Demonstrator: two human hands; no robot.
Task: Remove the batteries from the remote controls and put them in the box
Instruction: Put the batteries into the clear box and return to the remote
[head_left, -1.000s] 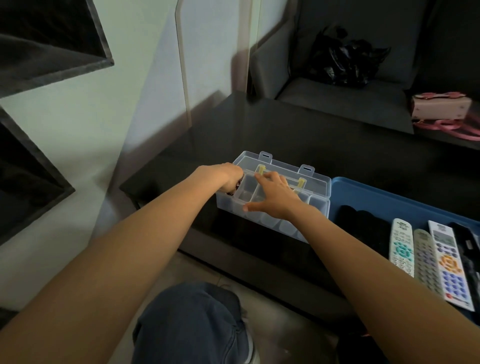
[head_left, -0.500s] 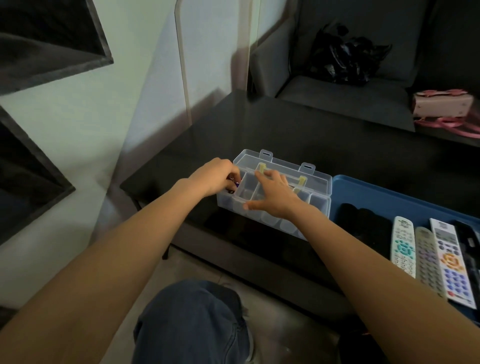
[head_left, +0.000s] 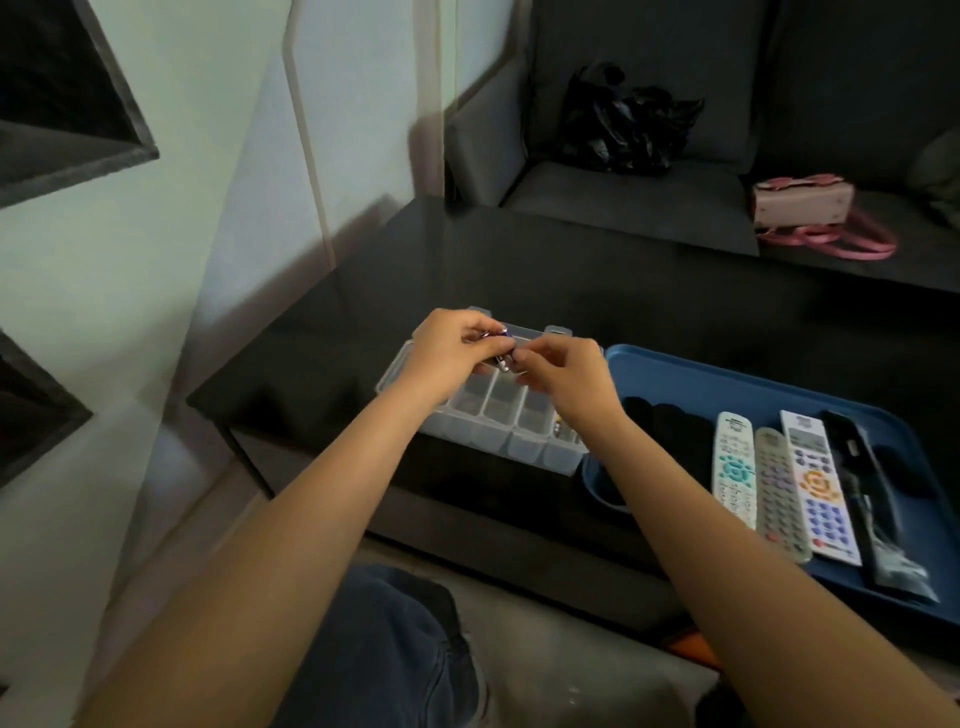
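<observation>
Both hands have risen from the box's compartments since half a second ago and now meet above its far half, while the box lid, upright before, no longer stands behind them. Left hand (head_left: 451, 347): fingers curled and pinching the batteries (head_left: 500, 349), a small cluster of purple-and-silver cells held just over the box. Right hand (head_left: 563, 370): fingers (head_left: 524, 358) bent, thumb and forefinger tips closed against the right end of the same cluster, so the cells sit between the two hands' fingertips; exact count of cells cannot be told. Box (head_left: 498, 421): clear plastic, divided into compartments, resting on the dark tabletop (head_left: 675, 312) near its front edge; a few small items lie in the right front compartment, too blurred to name. Blue tray (head_left: 753, 379): touching or just beside the box's right side, on the tabletop. Remote controls (head_left: 779, 483): three light-coloured ones side by side in the tray, face up, with dark remotes to either side of them. Grey sofa (head_left: 649, 202) beyond the tabletop carries a black plastic bag (head_left: 623, 124) and a pink handbag (head_left: 802, 200).
</observation>
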